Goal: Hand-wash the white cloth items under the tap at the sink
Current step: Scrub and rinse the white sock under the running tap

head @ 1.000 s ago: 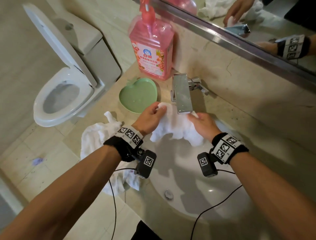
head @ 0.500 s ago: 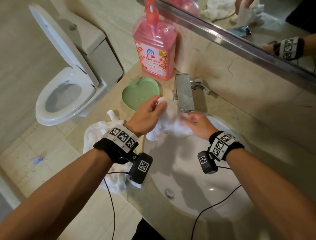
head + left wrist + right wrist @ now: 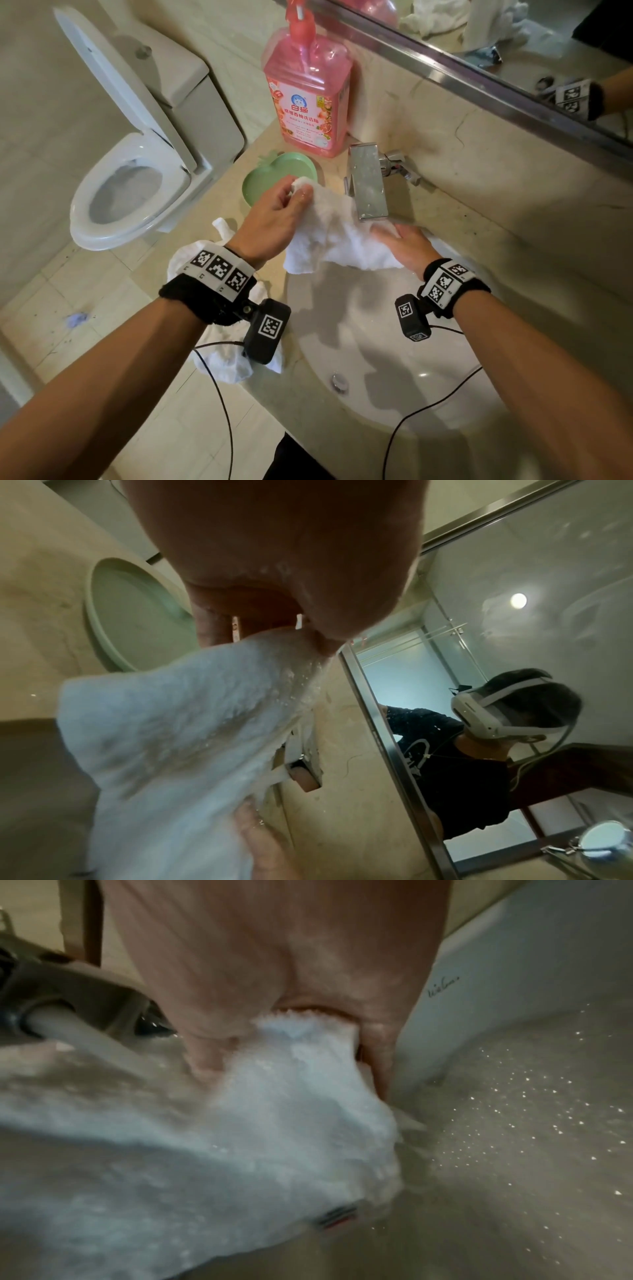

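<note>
A wet white cloth (image 3: 337, 236) hangs stretched between both hands under the chrome tap (image 3: 368, 181), above the white basin (image 3: 394, 359). My left hand (image 3: 284, 212) pinches its upper left corner (image 3: 274, 653) between thumb and fingers. My right hand (image 3: 404, 245) grips the other end (image 3: 301, 1053), fingers curled round the fabric just below the spout. Water streams from the spout (image 3: 68, 1031) onto the cloth. A small striped tag (image 3: 337, 1215) shows on its lower edge. More white cloth (image 3: 219, 346) lies heaped on the counter beneath my left wrist.
A pink pump bottle of detergent (image 3: 306, 96) stands behind a green heart-shaped dish (image 3: 274, 174) left of the tap. A toilet (image 3: 130, 178) with its lid raised sits to the left. The mirror (image 3: 513, 44) runs along the back wall. The drain (image 3: 339, 381) is near the basin's front.
My left hand has lifted the cloth's left corner up and leftward, spreading the cloth wider. My right hand has stayed under the spout, holding its end.
</note>
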